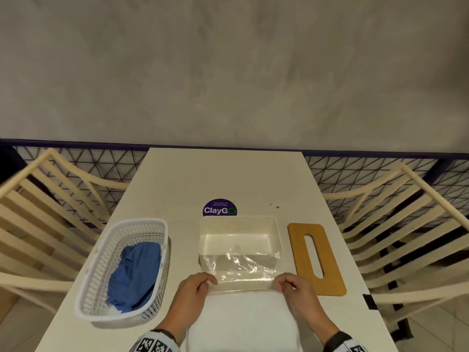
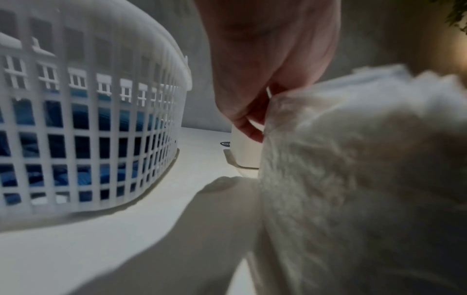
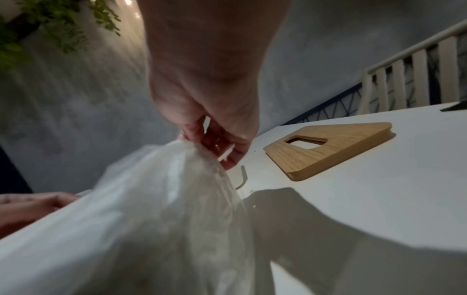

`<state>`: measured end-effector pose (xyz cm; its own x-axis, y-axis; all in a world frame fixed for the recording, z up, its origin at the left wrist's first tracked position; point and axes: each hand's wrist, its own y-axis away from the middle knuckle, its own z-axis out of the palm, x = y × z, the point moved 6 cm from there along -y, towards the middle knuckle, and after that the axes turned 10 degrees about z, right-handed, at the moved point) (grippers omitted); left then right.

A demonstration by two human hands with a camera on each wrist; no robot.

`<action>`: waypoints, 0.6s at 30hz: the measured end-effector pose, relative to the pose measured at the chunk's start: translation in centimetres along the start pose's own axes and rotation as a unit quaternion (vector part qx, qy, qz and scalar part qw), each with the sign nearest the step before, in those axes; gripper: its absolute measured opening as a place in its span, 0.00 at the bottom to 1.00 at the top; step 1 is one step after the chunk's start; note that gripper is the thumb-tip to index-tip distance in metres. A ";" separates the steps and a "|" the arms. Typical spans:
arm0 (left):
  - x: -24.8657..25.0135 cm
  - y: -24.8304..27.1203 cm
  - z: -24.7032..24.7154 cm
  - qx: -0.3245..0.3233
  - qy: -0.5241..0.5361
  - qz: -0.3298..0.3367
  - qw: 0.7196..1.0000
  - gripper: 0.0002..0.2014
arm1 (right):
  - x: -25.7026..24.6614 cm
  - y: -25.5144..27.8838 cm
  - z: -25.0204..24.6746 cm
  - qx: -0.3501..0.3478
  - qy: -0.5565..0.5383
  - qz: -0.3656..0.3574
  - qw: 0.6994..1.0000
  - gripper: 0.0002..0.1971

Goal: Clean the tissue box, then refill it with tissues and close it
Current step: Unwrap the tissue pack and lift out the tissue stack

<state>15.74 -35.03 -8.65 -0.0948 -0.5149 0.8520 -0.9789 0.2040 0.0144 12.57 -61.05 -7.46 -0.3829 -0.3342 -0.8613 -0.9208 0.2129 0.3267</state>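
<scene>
A white open tissue box (image 1: 275, 233) stands at the table's middle, with nothing inside. Its wooden slotted lid (image 1: 314, 257) lies flat to the right. Near the front edge lies a white tissue pack (image 1: 241, 323) in clear plastic wrap (image 1: 238, 270), whose loose end reaches the box's near wall. My left hand (image 1: 200, 284) pinches the wrap's left corner. My right hand (image 1: 286, 284) pinches the right corner. In the left wrist view the fingers (image 2: 250, 127) grip the wrap beside the tissues (image 2: 353, 179). In the right wrist view the fingers (image 3: 227, 151) hold bunched plastic (image 3: 182, 179).
A white lattice basket (image 1: 101, 270) with a blue cloth (image 1: 134, 273) stands at the left. A purple round sticker (image 1: 219, 210) lies behind the box. Slatted chairs (image 1: 406, 224) flank the white table (image 1: 228, 179). A grey wall rises behind.
</scene>
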 end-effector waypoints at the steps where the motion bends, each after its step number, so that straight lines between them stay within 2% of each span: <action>1: -0.2 -0.3 0.2 -0.010 0.001 -0.022 1.000 0.20 | 0.2 -0.2 0.3 0.003 0.024 0.012 1.000 0.26; 3: -0.4 -0.9 0.8 -0.041 0.000 -0.072 0.997 0.13 | 0.8 -1.0 0.8 -0.004 0.075 0.049 0.996 0.24; 4: -0.7 -1.1 1.1 -0.069 -0.015 -0.098 0.993 0.13 | 1.3 -1.4 1.3 -0.025 0.109 0.081 0.991 0.22; 6: -1.1 -1.2 1.4 -0.122 -0.052 -0.135 0.982 0.22 | 2.0 -2.0 1.9 -0.081 0.165 0.152 0.971 0.17; 9: -1.5 -1.4 1.2 -0.133 -0.075 -0.162 0.975 0.25 | 1.9 -1.4 1.4 -0.137 0.167 0.223 0.951 0.18; 11: -2.1 -1.0 0.5 -0.114 -0.066 -0.167 0.977 0.24 | 1.9 -0.8 0.4 -0.137 0.138 0.229 0.954 0.23; 13: -3.2 0.2 -0.3 -0.120 -0.078 -0.166 0.976 0.15 | 2.6 0.1 -1.0 -0.118 0.101 0.209 0.966 0.24; 15: -4.9 1.6 -1.2 -0.142 -0.100 -0.151 0.973 0.11 | 3.8 1.1 -2.4 -0.109 0.070 0.203 0.971 0.24; 16: -6.0 2.7 -1.1 -0.181 -0.109 -0.150 0.966 0.16 | 4.7 1.7 -2.8 -0.114 0.060 0.219 0.967 0.24; 18: -7.1 4.8 -0.5 -0.275 -0.113 -0.131 0.946 0.37 | 6.0 3.2 -3.0 -0.144 -0.003 0.305 0.941 0.24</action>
<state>11.82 -30.01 -14.35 0.0395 -0.7602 0.6485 -0.7376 0.4156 0.5321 7.15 -65.17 -10.38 -0.8474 -0.2257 -0.4805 -0.5116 0.1053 0.8528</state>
